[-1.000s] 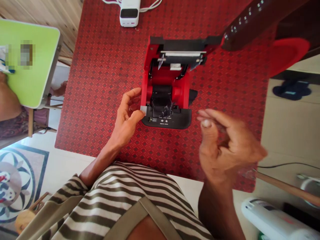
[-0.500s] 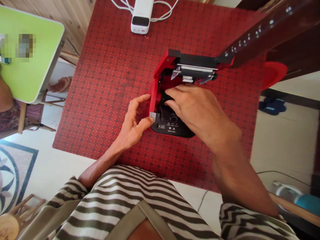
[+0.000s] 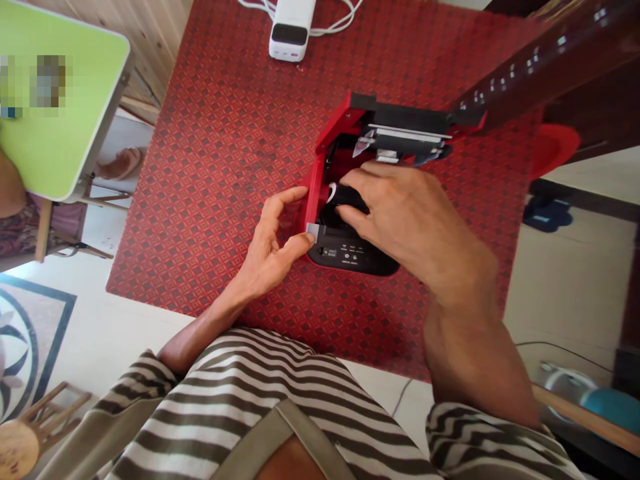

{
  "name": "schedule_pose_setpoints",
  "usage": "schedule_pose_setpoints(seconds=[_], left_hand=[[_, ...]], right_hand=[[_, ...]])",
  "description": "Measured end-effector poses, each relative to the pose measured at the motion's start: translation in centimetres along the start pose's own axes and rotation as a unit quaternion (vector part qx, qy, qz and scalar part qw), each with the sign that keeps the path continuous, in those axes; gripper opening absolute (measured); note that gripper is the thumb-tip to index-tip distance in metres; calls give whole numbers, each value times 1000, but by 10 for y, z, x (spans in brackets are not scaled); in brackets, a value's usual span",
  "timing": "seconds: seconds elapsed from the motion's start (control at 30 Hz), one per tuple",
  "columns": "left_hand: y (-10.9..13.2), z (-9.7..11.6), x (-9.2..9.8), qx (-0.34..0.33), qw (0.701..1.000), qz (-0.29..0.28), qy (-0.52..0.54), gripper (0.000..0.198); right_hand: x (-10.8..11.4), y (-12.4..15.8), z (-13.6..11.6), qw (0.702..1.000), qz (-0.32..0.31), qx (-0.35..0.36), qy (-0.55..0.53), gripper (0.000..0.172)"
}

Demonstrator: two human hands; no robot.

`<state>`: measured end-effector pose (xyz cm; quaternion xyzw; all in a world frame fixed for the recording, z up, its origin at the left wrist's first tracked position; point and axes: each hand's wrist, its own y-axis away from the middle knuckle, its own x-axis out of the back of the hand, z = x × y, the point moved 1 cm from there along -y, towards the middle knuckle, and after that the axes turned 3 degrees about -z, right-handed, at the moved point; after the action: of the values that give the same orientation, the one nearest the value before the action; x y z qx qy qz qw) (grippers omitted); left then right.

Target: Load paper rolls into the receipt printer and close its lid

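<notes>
The printer (image 3: 353,257), red with a black front panel, sits on a red patterned cloth (image 3: 200,200) with its lid (image 3: 400,121) standing open at the far side. The left hand (image 3: 267,250) is at the printer's near corner, its thumb on a small grey tab (image 3: 313,231) while the other fingers (image 3: 285,199) curl loosely beside the red wall; I can't tell whether they grip. The right hand (image 3: 405,220) reaches into the compartment, its fingers (image 3: 353,181) spread over a glossy black roll (image 3: 347,197), though whether they hold it is unclear.

The shell looks like light, stiff plastic, so it will probably shift easily. The sides and front edge look like the safest hold, not the hinged lid or its thin metal parts. The roll looks smooth and may slip. Beyond the printer lies a white box (image 3: 291,30); a green desk (image 3: 65,100) stands to its left.
</notes>
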<state>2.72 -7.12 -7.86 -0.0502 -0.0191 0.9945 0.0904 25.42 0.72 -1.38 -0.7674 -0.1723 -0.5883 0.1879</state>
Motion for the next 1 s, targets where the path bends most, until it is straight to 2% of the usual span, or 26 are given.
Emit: schedule_pose_setpoints(seconds=[0.13, 0.27, 0.37, 0.43, 0.5, 0.57, 0.7, 0.87, 1.0], left_hand=[[-1, 2, 3, 1, 1000, -8, -5, 64], [-1, 1, 6, 6, 1000, -6, -21, 66], [-2, -1, 8, 3, 1000, -9, -15, 70], [-3, -3, 10, -2, 1000, -14, -8, 71], [-3, -4, 12, -9, 1000, -19, -7, 69], [-4, -5, 14, -17, 1000, -23, -8, 69], [-6, -11, 18, -36, 999, -21, -6, 72], [-8, -18, 20, -59, 998, -16, -4, 70], [-10, -20, 22, -63, 998, 3, -10, 71]], right_hand=[[23, 15, -9, 999, 22, 17, -20, 12], [59, 40, -26, 997, 61, 29, -23, 13], [87, 69, -36, 992, 118, -35, -36, 20], [95, 93, -35, 982, 153, -95, -64, 19], [90, 118, -27, 964, 183, -157, -108, 18], [75, 142, -15, 945, 196, -194, -175, 23], [35, 173, -1, 937, 141, -181, -263, 26], [-2, 177, -6, 948, 118, -126, -266, 27], [-15, 171, -5, 970, 106, -90, -201, 25]])
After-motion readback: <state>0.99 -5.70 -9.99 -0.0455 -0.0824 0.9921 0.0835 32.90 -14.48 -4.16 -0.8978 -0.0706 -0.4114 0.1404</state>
